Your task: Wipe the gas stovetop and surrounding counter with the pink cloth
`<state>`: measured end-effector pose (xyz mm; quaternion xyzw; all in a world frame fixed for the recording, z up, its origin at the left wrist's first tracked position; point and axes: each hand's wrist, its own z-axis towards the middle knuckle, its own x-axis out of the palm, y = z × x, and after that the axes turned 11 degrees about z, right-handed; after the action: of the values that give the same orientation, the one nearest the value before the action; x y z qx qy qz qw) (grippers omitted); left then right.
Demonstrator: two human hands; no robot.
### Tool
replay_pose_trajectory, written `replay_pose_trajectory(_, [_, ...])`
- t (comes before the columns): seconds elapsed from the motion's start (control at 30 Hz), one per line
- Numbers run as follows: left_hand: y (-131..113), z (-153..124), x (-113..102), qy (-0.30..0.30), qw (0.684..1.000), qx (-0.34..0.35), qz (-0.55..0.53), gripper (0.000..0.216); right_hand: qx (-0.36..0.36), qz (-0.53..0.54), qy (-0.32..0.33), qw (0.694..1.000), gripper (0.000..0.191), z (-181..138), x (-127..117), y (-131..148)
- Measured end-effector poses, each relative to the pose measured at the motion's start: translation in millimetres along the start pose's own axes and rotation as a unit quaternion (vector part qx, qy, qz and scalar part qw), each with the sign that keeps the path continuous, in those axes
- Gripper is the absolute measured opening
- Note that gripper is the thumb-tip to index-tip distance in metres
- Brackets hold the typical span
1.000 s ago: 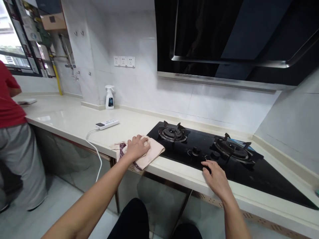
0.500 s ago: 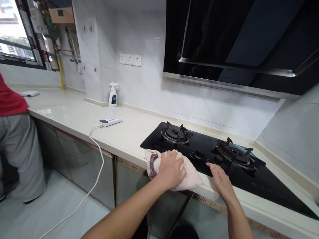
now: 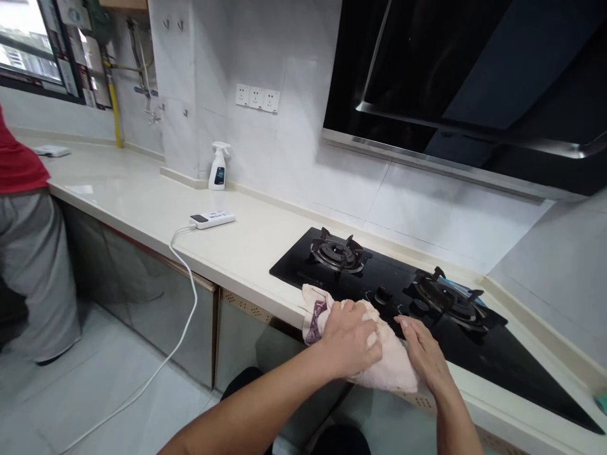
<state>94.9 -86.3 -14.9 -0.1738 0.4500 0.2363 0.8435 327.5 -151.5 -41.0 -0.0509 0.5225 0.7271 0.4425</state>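
My left hand [image 3: 349, 340] presses down on a pale pink cloth [image 3: 396, 366] with a dark red patterned end, at the front edge of the black glass gas hob [image 3: 497, 354]. Its fingers curl over the bunched cloth. My right hand [image 3: 423, 352] lies beside it with fingers stretched flat, touching the cloth's right side and the counter edge. Two burner knobs [image 3: 382, 294] sit just behind the hands.
Left burner [image 3: 337, 251] and right burner [image 3: 448, 295] stand on the hob under a black range hood [image 3: 455, 95]. A white power strip [image 3: 212, 219] with its cable and a spray bottle [image 3: 218, 167] sit on the cream counter [image 3: 142, 202]. A person in red [image 3: 23, 240] stands at far left.
My left hand has slid the cloth rightward along the counter's front edge, from beside the hob to in front of the knobs. My right hand now touches the cloth.
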Motion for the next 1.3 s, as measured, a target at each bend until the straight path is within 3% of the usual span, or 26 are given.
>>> replay_pose_trajectory(0.17, [36,-14,-16,-0.003,0.998,-0.037,0.044,0.026,0.001,-0.004,0.000,1.000,0.053,-1,1,1])
replay_pose_trajectory(0.5, [135,-46,-57,0.005,0.977,-0.166,0.133,0.030,-0.029,-0.012,-0.004,1.000,0.049,-5,6,-5])
replay_pose_trajectory(0.67, [155,-53,-59,-0.018,0.964,-0.212,0.162,0.027,-0.043,-0.015,-0.004,0.999,0.049,-7,6,-2])
replay_pose_trajectory(0.8, [146,-51,-51,-0.054,0.952,-0.241,0.182,0.024,-0.040,-0.031,-0.005,0.999,0.049,-7,8,4])
replay_pose_trajectory(0.93, [121,-48,-42,-0.089,0.942,-0.261,0.193,0.021,-0.044,-0.041,-0.010,0.998,0.047,-8,10,8])
replay_pose_trajectory(1.3, [26,-30,-3,-0.137,0.975,-0.140,0.103,0.010,-0.054,-0.064,-0.002,0.996,0.050,-6,8,3])
